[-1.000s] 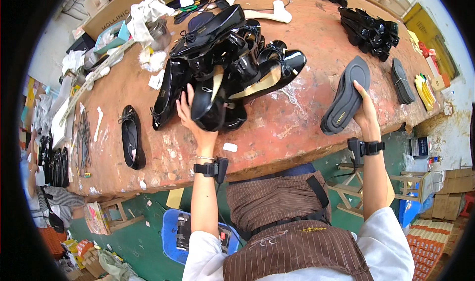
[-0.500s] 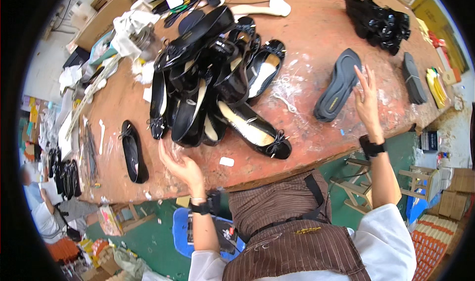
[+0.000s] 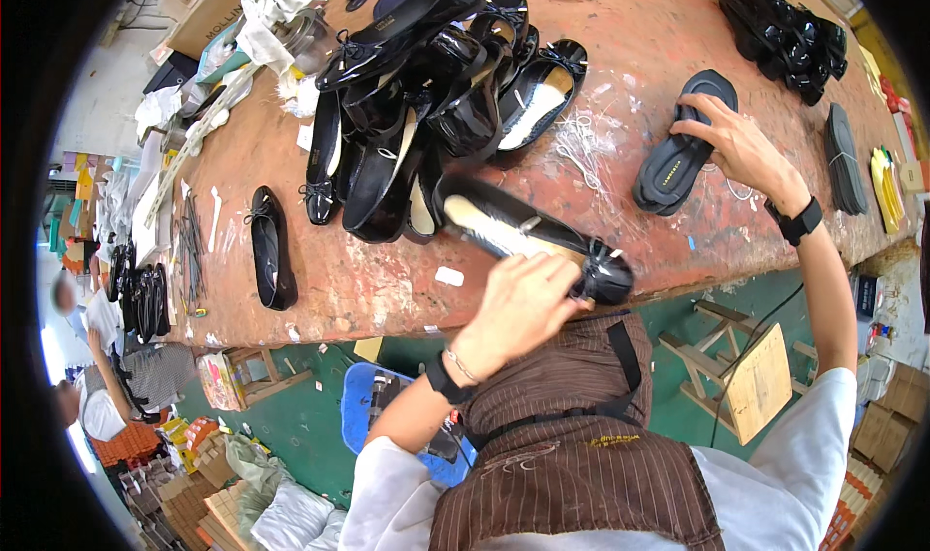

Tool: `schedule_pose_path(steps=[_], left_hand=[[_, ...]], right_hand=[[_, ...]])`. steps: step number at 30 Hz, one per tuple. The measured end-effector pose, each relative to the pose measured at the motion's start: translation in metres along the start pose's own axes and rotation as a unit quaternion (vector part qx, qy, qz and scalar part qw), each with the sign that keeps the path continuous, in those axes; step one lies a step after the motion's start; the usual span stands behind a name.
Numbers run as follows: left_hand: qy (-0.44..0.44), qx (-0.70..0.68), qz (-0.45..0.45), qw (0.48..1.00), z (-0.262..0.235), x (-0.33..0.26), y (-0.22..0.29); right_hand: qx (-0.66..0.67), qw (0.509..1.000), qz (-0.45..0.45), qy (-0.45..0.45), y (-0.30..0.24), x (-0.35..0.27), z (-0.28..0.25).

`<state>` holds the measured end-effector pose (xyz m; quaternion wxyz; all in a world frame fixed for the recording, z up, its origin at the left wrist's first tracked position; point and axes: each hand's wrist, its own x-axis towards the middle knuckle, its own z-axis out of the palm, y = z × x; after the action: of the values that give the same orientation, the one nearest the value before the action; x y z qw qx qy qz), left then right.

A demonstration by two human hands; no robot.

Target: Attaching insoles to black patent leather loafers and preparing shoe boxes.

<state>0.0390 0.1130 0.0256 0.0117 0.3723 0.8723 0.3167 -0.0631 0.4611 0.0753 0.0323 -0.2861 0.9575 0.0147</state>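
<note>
Left hand (image 3: pixel 528 304) now on the shoe (image 3: pixel 509 229), right hand (image 3: pixel 741 149) back on the insoles (image 3: pixel 668 168)

Half a second earlier both hands were empty and apart from these things; since then the shoe has shifted toward the near edge of the bench (image 3: pixel 387 304). It lies directly ahead of the left hand, heel toward the pile (image 3: pixel 417 115), toe at the near edge. Blur hides whether the shoe rests on the bench or is slightly raised. The left hand's fingers are bent closed on its near side, just beside the bow. The right hand is partly open, thumb and forefinger a little apart on the far half of the insoles; whether it grips them cannot be told.

Counted: one shoe at the left hand; at least two insoles, stacked, under the right. One second shoe (image 3: pixel 273 251) lies alone toward the left end of the bench. The pile, left of the insoles, holds several black shoes, too overlapped to count. Toward the right end lie one grey bundle (image 3: pixel 846 158) and one yellow bundle (image 3: pixel 884 190), with one cluster of black shoes (image 3: pixel 780 37) beyond. One white label (image 3: pixel 449 276) lies near the near edge.
</note>
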Motion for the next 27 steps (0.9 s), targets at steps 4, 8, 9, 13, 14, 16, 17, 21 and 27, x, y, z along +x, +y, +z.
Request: schedule_pose_path(steps=[4, 8, 9, 13, 14, 16, 17, 21, 27], left_hand=[[0.081, -0.033, -0.067, 0.994, 0.027, -0.004, 0.034], [0.136, 0.036, -0.281, 0.949, 0.056, -0.002, -0.002], [0.152, 0.059, -0.270, 0.949, 0.058, -0.005, -0.006], [0.149, 0.127, -0.245, 0.950, 0.040, -0.029, -0.004], [0.143, 0.138, -0.244, 0.949, 0.030, -0.038, -0.004], [0.126, 0.202, -0.225, 0.945, 0.012, -0.059, -0.012], [0.089, 0.207, -0.242, 0.944, 0.003, -0.068, -0.017], [0.019, 0.195, -0.278, 0.940, -0.016, -0.074, -0.042], [-0.041, 0.130, -0.281, 0.950, -0.043, -0.056, -0.063]], right_hand=[[0.011, 0.997, -0.072, 0.029, 0.011, 0.002, 0.000], [0.019, 0.996, -0.080, 0.030, 0.007, 0.005, -0.009], [-0.012, 0.992, -0.101, 0.075, 0.010, 0.001, -0.006], [-0.038, 0.985, -0.084, 0.146, 0.031, -0.015, -0.009], [-0.050, 0.979, -0.075, 0.184, 0.039, -0.020, -0.008], [-0.016, 0.968, -0.040, 0.249, 0.038, -0.020, -0.012], [0.009, 0.968, -0.028, 0.249, 0.037, -0.019, -0.014], [0.006, 0.975, -0.006, 0.222, 0.020, -0.008, -0.001], [0.057, 0.977, 0.077, 0.190, 0.007, 0.001, 0.045]])
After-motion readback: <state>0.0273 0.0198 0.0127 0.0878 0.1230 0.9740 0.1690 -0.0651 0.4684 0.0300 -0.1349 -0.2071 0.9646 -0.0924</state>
